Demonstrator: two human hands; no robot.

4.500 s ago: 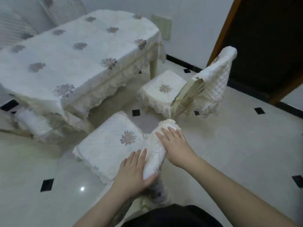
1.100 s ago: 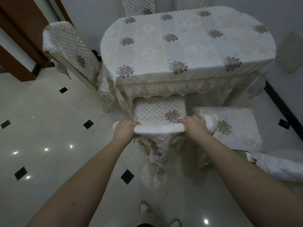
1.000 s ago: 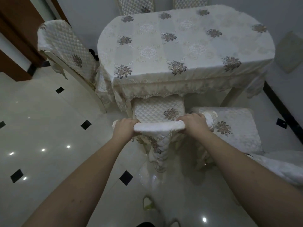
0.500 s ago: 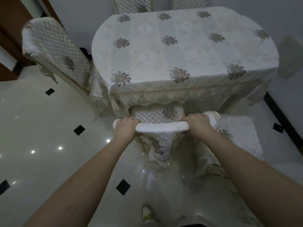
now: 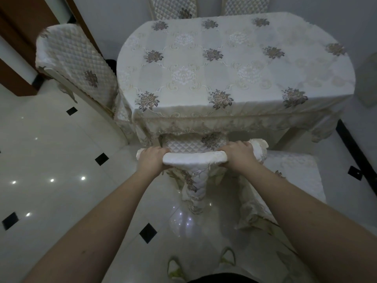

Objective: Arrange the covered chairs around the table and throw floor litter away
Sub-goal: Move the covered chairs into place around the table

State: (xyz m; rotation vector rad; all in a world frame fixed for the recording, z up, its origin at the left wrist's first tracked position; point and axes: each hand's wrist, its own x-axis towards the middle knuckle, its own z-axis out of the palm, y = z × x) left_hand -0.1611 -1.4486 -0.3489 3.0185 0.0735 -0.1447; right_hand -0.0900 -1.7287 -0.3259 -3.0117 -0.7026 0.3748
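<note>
A covered chair (image 5: 194,158) with a quilted cream cover stands right in front of me, its seat mostly under the table (image 5: 230,64), which wears a flowered cream cloth. My left hand (image 5: 152,158) grips the left end of the chair's top rail and my right hand (image 5: 237,158) grips the right end. A second covered chair (image 5: 293,176) stands at my right with its seat out from the table. A third covered chair (image 5: 77,62) stands at the table's left end. Two more chair backs (image 5: 173,7) show behind the table. No litter is visible on the floor.
The floor (image 5: 53,160) is glossy white tile with small black diamonds. A dark wooden door frame (image 5: 22,41) is at the far left. A black skirting strip (image 5: 355,154) runs along the right wall. My feet (image 5: 202,266) are just behind the chair.
The chair has slid forward under the table, so less of its seat shows now. Both hands have kept their grip on the top rail.
</note>
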